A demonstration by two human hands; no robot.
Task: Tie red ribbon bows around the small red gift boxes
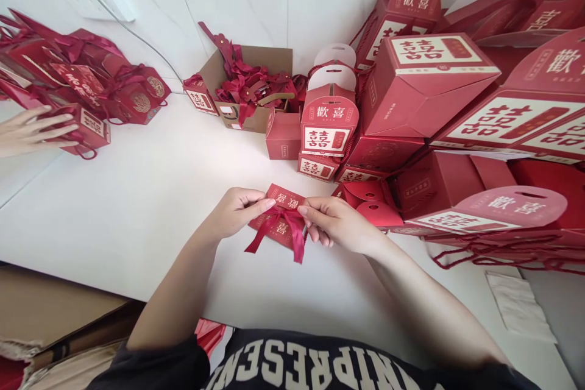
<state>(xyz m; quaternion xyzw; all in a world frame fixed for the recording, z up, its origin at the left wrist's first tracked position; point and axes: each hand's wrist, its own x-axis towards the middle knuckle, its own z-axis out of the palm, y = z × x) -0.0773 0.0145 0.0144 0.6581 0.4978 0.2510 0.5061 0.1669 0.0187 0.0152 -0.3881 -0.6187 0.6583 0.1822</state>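
A small red gift box [280, 228] with pale lettering is before me, over the white table. Across its top lies a dark red ribbon [292, 225] tied in a bow, its two tails hanging toward me. On the left, my left hand [240, 210] pinches the ribbon at the box's edge between thumb and fingers. From the other side, my right hand [336, 219] pinches the bow's right part with thumb and index finger, the other fingers curled below. The underside of the box is hidden.
A cardboard box [256, 119] full of red ribbons stands by the wall. Stacked red gift boxes [329, 119] fill the right side. At far left, another person's hand [31, 131] touches a red box among ribboned boxes [137, 94]. Folded white tissue [521, 304] lies at the right.
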